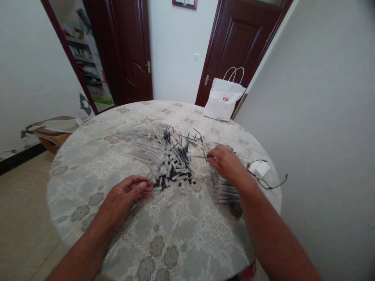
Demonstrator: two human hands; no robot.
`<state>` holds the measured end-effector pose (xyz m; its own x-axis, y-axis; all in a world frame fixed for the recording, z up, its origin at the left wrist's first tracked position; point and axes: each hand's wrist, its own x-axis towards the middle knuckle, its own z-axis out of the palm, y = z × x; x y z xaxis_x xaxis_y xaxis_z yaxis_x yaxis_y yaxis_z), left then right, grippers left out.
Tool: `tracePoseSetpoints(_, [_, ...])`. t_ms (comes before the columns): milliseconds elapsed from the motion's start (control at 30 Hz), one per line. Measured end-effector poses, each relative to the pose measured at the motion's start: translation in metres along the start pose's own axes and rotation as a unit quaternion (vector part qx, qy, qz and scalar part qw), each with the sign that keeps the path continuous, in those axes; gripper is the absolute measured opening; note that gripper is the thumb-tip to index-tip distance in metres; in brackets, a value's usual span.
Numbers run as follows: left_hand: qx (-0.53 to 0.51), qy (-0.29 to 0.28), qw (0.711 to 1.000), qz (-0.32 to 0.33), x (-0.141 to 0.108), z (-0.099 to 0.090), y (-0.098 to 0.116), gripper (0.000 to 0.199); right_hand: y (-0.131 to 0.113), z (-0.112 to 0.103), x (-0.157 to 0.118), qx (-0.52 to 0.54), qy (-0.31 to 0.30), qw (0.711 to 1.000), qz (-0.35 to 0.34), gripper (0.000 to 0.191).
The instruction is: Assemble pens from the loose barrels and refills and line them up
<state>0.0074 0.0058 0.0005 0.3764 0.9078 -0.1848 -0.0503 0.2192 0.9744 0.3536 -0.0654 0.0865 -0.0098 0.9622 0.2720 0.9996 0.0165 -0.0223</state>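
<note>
A loose pile of pen parts covers the middle of the table: clear pen barrels [143, 144], thin black refills [183, 154], whitish pen caps [171, 160] and small black plugs [179, 175]. At the pile's near left edge is my left hand [131, 191], thumb and fingers drawn together beside the caps and plugs. Whatever its fingertips hold is too small to make out. My right hand [224, 160] pinches a slim pen [198, 156], which points left over the refills. Under and beside that hand lies a stack of pens [225, 191], partly hidden by the forearm.
Eyeglasses [271, 187] and a small white object [259, 169] lie at the right. A white paper bag [224, 97] stands at the table's far edge. The round table has a patterned cloth [158, 246]. A brown chair [52, 134] is at the left, a wall [322, 117] close on the right.
</note>
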Motion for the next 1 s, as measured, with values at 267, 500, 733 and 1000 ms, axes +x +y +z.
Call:
tracePoseSetpoints(267, [0.087, -0.006, 0.996, 0.005, 0.001, 0.0, -0.003, 0.04, 0.11, 0.017, 0.007, -0.157, -0.116, 0.966, 0.171, 0.028])
tracePoseSetpoints(500, [0.12, -0.003, 0.993, 0.018, 0.0, 0.002, -0.002, 0.038, 0.11, 0.027, 0.013, -0.165, -0.112, 0.968, 0.152, 0.031])
tracePoseSetpoints(733, [0.129, -0.005, 0.991, 0.026, -0.003, 0.004, -0.001, 0.036, 0.09, 0.02, 0.016, -0.172, -0.073, 0.968, 0.166, 0.032])
tracePoseSetpoints(1000, [0.129, -0.01, 0.991, 0.022, -0.002, 0.01, 0.005, 0.037, -0.014, 0.015, 0.01, -0.068, -0.092, 0.99, 0.087, 0.025])
